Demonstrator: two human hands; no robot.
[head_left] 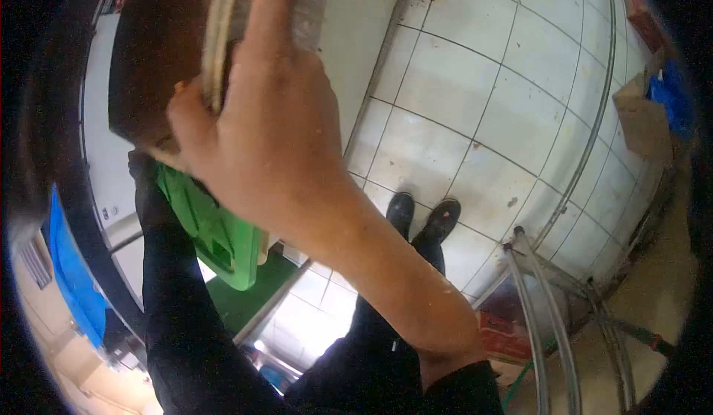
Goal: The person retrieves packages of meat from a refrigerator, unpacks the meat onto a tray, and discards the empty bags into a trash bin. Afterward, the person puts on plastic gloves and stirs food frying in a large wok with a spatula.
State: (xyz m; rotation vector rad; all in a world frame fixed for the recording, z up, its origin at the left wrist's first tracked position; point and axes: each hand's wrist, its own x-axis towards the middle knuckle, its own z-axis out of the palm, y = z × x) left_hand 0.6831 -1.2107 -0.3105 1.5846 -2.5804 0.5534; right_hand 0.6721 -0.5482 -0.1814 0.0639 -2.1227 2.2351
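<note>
My right hand (271,125) reaches in from the lower right, thumb and fingers closed round the pale, ridged edge (217,40) of something. Just beside it is a large dark brown object (152,51); I cannot make out whether the two are joined. A small orange bit shows near my thumb tip. Below my hand lies a green plastic item (215,229). A black sleeve (167,266) rises at the left, but no left hand can be made out at its upper end.
White floor tiles (438,88) with scattered crumbs fill the centre and right. Two dark shoes (438,222) stand on them. A metal tube frame (546,311) is at the lower right, a cardboard box (642,121) and blue plastic (671,99) at the far right. Blue material (70,274) hangs at the left.
</note>
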